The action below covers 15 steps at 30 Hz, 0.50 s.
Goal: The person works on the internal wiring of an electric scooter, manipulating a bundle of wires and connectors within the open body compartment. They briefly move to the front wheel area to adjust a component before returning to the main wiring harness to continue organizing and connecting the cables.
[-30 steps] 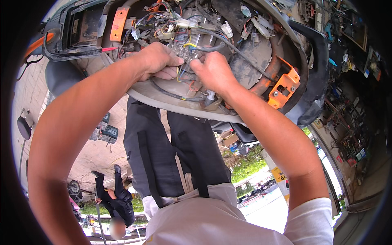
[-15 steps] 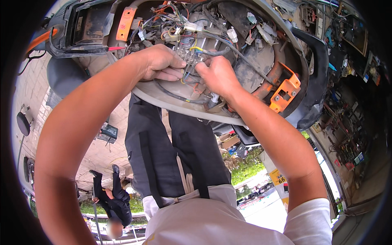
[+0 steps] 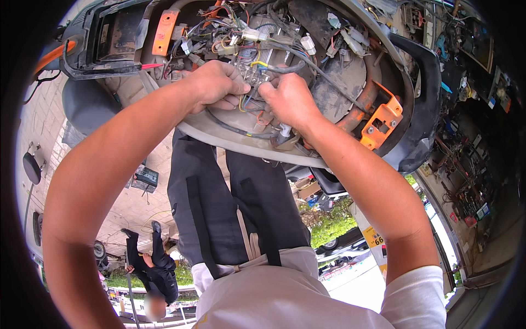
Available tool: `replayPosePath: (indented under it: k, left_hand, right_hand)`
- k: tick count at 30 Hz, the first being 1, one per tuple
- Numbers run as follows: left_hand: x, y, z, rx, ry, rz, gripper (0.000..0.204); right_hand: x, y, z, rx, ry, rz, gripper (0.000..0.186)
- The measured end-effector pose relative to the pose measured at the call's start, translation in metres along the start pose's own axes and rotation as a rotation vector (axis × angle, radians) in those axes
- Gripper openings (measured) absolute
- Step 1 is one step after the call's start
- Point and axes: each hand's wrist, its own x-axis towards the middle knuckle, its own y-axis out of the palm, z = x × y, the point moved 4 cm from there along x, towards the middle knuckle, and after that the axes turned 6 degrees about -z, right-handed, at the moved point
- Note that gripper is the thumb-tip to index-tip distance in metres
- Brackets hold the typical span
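Note:
Inside the open body of a scooter (image 3: 219,138), both my hands meet at a small terminal block (image 3: 251,74) with metal contacts. My left hand (image 3: 216,85) is closed at its left side, fingers curled and thumb near a thin yellow wire (image 3: 241,102). Across from it, my right hand (image 3: 290,97) pinches with thumb and forefinger by the block's right end. Whatever either hand grips is too small or hidden to make out. A finned metal case (image 3: 265,56) lies behind the block, under tangled wires and white connectors (image 3: 253,34). Below runs a black cable (image 3: 233,129).
Orange brackets stand at the left (image 3: 166,33) and right (image 3: 383,123) of the cavity. A red-tipped tool (image 3: 152,66) lies at its left rim. A dark battery (image 3: 145,179) is on the paved ground. Farther off is another person (image 3: 159,274). Cluttered tools and parts (image 3: 466,181) fill the right side.
The fingers of my left hand have curled in more. My right hand has shifted slightly left beside the terminal block. A dark vehicle now shows in the background.

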Motion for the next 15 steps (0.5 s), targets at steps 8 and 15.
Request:
replayPosePath:
  k: [8, 15]
  left_hand:
    - [0.002, -0.001, 0.002, 0.041, 0.008, 0.018, 0.013]
    - [0.005, 0.000, 0.005, -0.009, -0.089, 0.030, 0.014]
  right_hand:
    - [-0.007, -0.004, 0.014, 0.101, 0.079, 0.037, 0.031]
    - [-0.007, -0.004, 0.014, 0.106, 0.097, 0.037, 0.031]
